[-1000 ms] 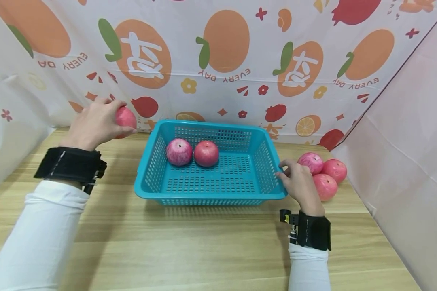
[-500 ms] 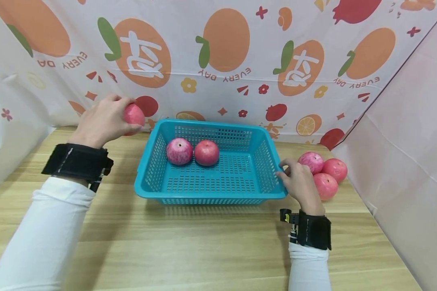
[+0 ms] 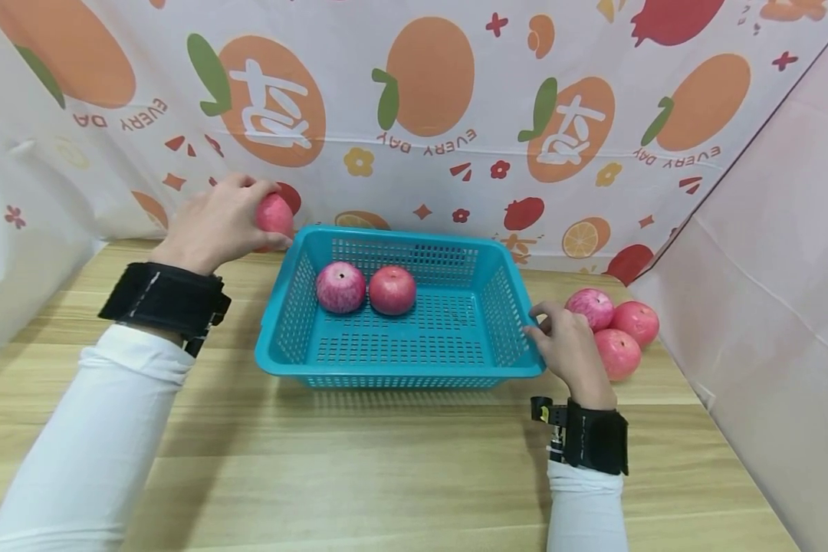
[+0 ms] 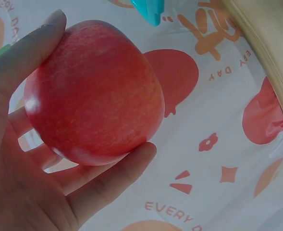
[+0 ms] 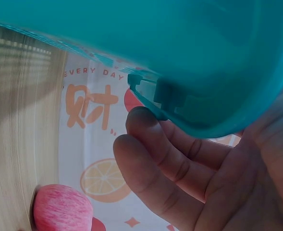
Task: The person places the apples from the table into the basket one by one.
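My left hand (image 3: 214, 226) grips a red apple (image 3: 274, 213) in the air, just outside the back left corner of the blue plastic basket (image 3: 400, 372). In the left wrist view, thumb and fingers wrap around this apple (image 4: 95, 96). Two apples lie side by side in the left half of the basket, one streaked pink (image 3: 341, 287) and one a plainer red (image 3: 392, 290). My right hand (image 3: 571, 349) holds the basket's right rim, its fingers (image 5: 155, 178) curled under the lip in the right wrist view; the thumb is hidden there.
Right of the basket, a streaked apple (image 3: 590, 308) and two pinkish-red apples (image 3: 617, 354) sit together on the wooden table (image 3: 386, 475). A fruit-printed cloth (image 3: 414, 176) hangs close behind the basket, and a pale cloth wall (image 3: 766, 307) bounds the right side.
My left hand has carried its apple rightward to the basket's back left corner. My right hand, the basket and the other apples have stayed in place.
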Tool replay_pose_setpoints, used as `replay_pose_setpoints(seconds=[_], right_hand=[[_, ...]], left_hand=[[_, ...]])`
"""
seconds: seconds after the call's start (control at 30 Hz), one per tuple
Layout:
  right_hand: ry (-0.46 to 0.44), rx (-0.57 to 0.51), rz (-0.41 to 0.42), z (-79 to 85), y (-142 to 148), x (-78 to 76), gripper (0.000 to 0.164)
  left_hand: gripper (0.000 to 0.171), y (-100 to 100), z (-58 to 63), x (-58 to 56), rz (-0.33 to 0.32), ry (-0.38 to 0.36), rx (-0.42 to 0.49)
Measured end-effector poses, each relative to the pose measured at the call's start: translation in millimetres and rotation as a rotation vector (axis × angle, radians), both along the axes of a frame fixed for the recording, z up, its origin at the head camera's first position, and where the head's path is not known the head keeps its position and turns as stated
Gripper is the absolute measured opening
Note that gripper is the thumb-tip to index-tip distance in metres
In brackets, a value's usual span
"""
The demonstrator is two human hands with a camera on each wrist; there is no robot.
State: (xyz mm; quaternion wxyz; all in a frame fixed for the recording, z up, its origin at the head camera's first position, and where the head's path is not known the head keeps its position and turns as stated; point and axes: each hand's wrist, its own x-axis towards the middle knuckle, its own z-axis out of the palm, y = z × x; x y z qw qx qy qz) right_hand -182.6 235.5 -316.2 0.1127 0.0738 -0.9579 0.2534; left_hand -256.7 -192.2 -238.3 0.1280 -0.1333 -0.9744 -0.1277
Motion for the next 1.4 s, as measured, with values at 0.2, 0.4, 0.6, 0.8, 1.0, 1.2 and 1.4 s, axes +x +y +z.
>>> replay_pose_setpoints(seconds=[0.2, 0.4, 0.6, 0.8, 1.0, 1.2, 1.4], right_hand=[[-0.001, -0.001, 0.003, 0.2, -0.6, -0.6, 0.028], [0.002, -0.004, 0.002, -0.3, -0.6, -0.4, 0.028], [-0.001, -0.008, 0.005, -2.9, -0.2, -0.6, 0.029], [0.018, -0.007, 0.008, -2.3, 0.9, -2.1, 0.029], [0.004, -0.001, 0.005, -1.3, 1.1, -2.3, 0.028], [0.0, 0.003, 0.001, -1.2, 1.1, -2.1, 0.028], [-0.007, -0.001, 0.001, -0.8, 1.0, -2.1, 0.028]], left_hand=[[0.075, 4.0, -0.1, -0.6, -0.026, 0.005, -0.011], [0.071, 7.5, -0.9, -2.5, -0.06, 0.027, -0.02], [0.073, 13.4, -1.6, -5.1, -0.089, 0.038, -0.018], [0.076, 21.8, -1.3, -7.9, -0.114, 0.054, -0.01], [0.076, 28.4, -0.2, -8.4, -0.117, 0.058, -0.013], [0.076, 34.9, 1.9, -8.8, -0.141, 0.057, -0.012], [0.073, 41.2, 1.1, -7.9, -0.157, 0.065, -0.019]])
